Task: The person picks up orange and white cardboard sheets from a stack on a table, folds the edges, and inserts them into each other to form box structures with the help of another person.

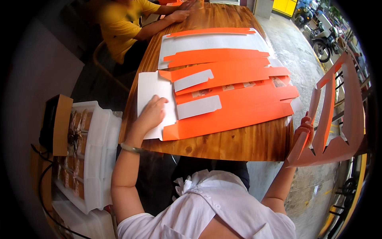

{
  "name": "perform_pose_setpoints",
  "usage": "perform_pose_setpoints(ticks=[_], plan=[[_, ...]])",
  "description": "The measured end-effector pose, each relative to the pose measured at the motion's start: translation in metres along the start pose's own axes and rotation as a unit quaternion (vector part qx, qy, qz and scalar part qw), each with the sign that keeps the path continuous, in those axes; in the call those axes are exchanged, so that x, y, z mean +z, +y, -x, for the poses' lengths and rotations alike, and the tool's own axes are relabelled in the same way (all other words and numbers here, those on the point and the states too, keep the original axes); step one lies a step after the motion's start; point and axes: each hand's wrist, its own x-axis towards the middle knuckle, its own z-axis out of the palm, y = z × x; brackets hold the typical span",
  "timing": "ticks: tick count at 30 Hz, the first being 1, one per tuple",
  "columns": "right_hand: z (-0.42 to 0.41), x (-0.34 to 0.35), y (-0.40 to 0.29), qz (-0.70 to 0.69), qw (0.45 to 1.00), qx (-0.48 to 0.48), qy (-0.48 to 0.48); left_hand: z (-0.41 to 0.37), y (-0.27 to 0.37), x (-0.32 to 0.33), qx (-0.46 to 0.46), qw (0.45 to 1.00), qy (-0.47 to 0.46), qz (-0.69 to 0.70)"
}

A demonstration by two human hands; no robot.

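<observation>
My left hand [153,113] rests with loosely curled fingers on the white panel at the left end of a flat orange cardboard box blank [238,109]. That blank lies on the wooden table, its white-backed flaps folded inward over a printed, partly covered strip. Beyond the table's right edge, my right hand [305,131] grips another cardboard box blank [353,119]. The held piece stands tilted in the air, showing its pale side, cut-out gaps and orange-faced strips. Part of my right hand is hidden behind it.
Farther up the wooden table [209,149] lies another white and orange blank [209,41]. A person in a yellow shirt [122,33] sits at the far left. White plastic crates [98,155] with packaged goods are stacked at left. Motorcycles [322,41] stand outside at right.
</observation>
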Motion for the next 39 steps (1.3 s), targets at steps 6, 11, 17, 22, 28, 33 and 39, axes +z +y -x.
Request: perform_pose_setpoints(ticks=[6, 11, 17, 22, 28, 33, 39], plan=[[0.002, -0.006, -0.004, -0.015, 0.999, 0.021, -0.029, -0.033, 0.022, 0.02, -0.128, 0.963, -0.09, 0.217], [0.0, -0.001, 0.001, 0.016, 1.0, 0.0, -0.011, -0.039, -0.003, 0.034, -0.086, 0.947, -0.007, 0.31], [0.002, 0.006, 0.008, -0.014, 0.998, -0.044, -0.037, -0.005, 0.025, -0.005, 0.082, 0.855, -0.098, 0.502], [0.006, 0.007, -0.003, 0.012, 0.997, -0.063, -0.036, 0.032, 0.066, -0.013, 0.207, 0.855, -0.209, 0.426], [0.0, 0.016, -0.004, 0.009, 0.998, -0.055, -0.017, 0.072, 0.107, -0.013, 0.27, 0.876, -0.258, 0.306], [0.006, 0.014, -0.02, 0.048, 0.999, -0.008, -0.011, 0.087, 0.122, -0.001, 0.313, 0.883, -0.274, 0.219], [0.038, 0.046, -0.033, 0.229, 0.961, -0.127, 0.087, 0.094, 0.134, 0.006, 0.357, 0.883, -0.283, 0.114]])
